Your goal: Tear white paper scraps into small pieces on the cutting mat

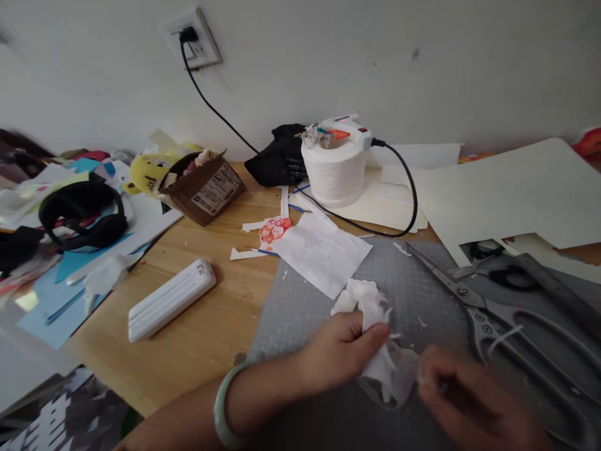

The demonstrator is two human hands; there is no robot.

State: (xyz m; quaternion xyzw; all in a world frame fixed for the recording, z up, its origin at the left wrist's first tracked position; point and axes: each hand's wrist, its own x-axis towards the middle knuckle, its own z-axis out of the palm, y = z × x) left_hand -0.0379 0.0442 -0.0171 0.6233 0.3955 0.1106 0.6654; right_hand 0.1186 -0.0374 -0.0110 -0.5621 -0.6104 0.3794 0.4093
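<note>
My left hand [345, 351], with a pale green bangle [223, 401] on its wrist, is closed around a crumpled piece of white tissue [369, 300]. The tissue's torn, thin end hangs below the thumb towards my right hand [469, 394]. That hand is blurred by motion; its fingers are curled in a pinch beside the tissue's edge, and what they hold cannot be made out. Both hands are above a grey cutting mat [291, 313]. Just beyond the tissue lies a flat white sheet [323, 247], next to a red-patterned paper cutout [275, 232].
Large metal scissors [474, 300] and black-handled scissors [514, 277] lie to the right. A glue gun [352, 131] rests on a tissue roll [334, 172], its black cable looping across paper. Left are a white power bank [171, 300], a cardboard box [206, 188] and a black headset [82, 216].
</note>
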